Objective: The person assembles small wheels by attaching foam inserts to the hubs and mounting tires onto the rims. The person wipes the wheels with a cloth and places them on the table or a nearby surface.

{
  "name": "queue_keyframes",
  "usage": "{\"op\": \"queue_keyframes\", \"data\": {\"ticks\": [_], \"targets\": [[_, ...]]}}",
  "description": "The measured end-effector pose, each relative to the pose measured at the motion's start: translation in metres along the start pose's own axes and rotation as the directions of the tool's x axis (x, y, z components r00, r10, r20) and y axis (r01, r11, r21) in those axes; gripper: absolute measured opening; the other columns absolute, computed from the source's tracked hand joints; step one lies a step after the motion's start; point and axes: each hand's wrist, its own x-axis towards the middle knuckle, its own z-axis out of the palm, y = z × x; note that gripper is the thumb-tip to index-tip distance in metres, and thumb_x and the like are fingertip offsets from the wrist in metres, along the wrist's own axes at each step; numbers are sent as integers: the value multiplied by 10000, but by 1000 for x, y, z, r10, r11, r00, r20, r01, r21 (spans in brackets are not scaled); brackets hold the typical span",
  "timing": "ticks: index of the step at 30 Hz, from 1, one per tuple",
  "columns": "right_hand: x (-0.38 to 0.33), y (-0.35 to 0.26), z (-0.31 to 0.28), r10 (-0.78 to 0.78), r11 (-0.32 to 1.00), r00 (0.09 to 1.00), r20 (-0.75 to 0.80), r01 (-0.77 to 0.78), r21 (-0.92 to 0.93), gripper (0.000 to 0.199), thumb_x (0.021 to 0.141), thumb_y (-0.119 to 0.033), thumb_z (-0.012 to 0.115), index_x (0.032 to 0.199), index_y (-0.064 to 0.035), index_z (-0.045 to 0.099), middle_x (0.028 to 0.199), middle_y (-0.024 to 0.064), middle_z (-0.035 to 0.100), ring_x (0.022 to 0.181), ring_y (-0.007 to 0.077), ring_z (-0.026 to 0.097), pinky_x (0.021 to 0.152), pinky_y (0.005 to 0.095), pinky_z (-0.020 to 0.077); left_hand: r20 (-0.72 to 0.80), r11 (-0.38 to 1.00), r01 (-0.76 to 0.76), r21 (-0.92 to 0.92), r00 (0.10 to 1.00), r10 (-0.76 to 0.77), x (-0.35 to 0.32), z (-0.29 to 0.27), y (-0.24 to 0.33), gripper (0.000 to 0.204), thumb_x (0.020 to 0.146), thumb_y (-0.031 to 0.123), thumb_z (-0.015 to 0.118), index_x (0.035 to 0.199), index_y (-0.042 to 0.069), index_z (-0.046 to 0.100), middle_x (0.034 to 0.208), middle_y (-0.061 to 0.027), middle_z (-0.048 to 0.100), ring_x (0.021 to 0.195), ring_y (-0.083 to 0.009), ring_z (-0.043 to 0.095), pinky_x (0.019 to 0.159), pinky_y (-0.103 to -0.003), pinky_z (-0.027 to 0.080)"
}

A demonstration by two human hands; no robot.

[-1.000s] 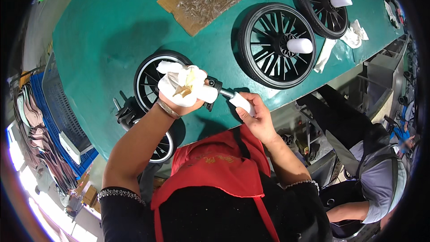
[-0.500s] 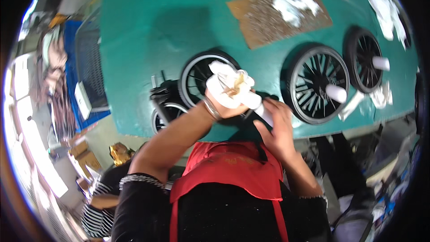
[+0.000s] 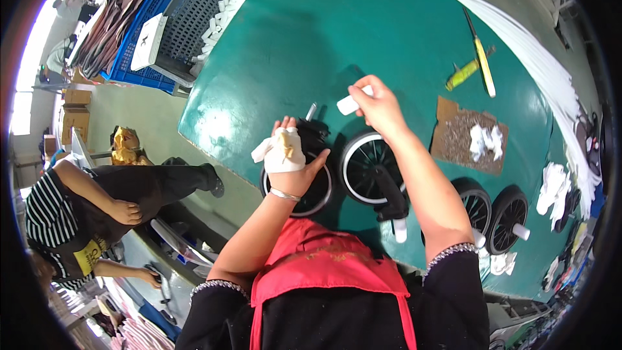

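Note:
My right hand (image 3: 376,110) is raised above the green table (image 3: 259,71), pinching a short white plastic sleeve (image 3: 350,104). White cloth wraps the palm of my left hand (image 3: 288,155). Its fingers stretch out and its thumb is spread over a black wheel assembly, beside a bare metal axle end (image 3: 312,111). Under that hand lies a spoked wheel (image 3: 321,191), partly hidden. Between my arms, another spoked wheel (image 3: 353,172) with a pale rim joins a black fork (image 3: 391,194). A white sleeve (image 3: 400,231) sits on the fork's near end.
More spoked wheels (image 3: 508,220) with white sleeves stand at right. Beyond them are a cardboard piece (image 3: 447,139), white gloves (image 3: 552,188) and yellow-handled tools (image 3: 483,68). A blue crate (image 3: 146,78) and a grey basket of white sleeves (image 3: 188,32) adjoin the far-left table edge. A co-worker (image 3: 97,214) is at left.
The view has swung left. My hands, close together around a white sleeve before, are now apart: the right has gone up and away with a sleeve, the left spreads over the wheel assembly.

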Motion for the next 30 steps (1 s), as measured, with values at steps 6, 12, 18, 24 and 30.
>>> {"op": "queue_keyframes", "data": {"ticks": [6, 12, 18, 24, 30], "targets": [[57, 23, 49, 184, 980, 976, 120, -173, -102, 248, 917, -293, 674, 884, -64, 585, 687, 25, 632, 531, 92, 547, 501, 270, 426, 182, 984, 160, -71, 972, -145, 9, 2, -11, 835, 748, 457, 788, 1345, -33, 470, 1113, -171, 620, 966, -342, 629, 841, -411, 488], [67, 13, 68, 222, 961, 957, 189, -181, -210, 242, 933, -303, 677, 855, -107, 558, 670, -6, 602, 503, 51, 499, 415, 218, 340, 204, 958, 200, -203, 966, -158, 7, 7, -21, 842, 760, 444, 785, 1368, -31, 447, 1244, -169, 590, 985, -326, 631, 831, -396, 495], [59, 14, 77, 210, 960, 950, 231, -154, -235, 249, 920, -248, 689, 810, -85, 537, 661, 14, 620, 471, 63, 513, 401, 240, 374, 193, 942, 228, -248, 964, -182, 7, 9, -23, 848, 770, 451, 781, 1374, -33, 433, 1269, -168, 576, 986, -324, 629, 827, -394, 498], [72, 6, 84, 175, 940, 917, 358, -47, -338, 245, 912, -241, 696, 827, -73, 539, 681, 20, 624, 499, 78, 526, 447, 245, 412, 202, 930, 258, -260, 957, -209, 11, 4, -28, 816, 726, 462, 826, 1300, -39, 535, 1103, -174, 613, 973, -343, 590, 867, -394, 462], [72, -2, 84, 229, 936, 897, 377, -96, -340, 263, 858, -249, 746, 890, -44, 584, 718, 66, 651, 538, 116, 571, 471, 277, 459, 169, 945, 224, -237, 968, -187, 7, 8, -27, 826, 738, 495, 810, 1307, -36, 532, 1097, -171, 613, 974, -340, 590, 862, -399, 463]]}}
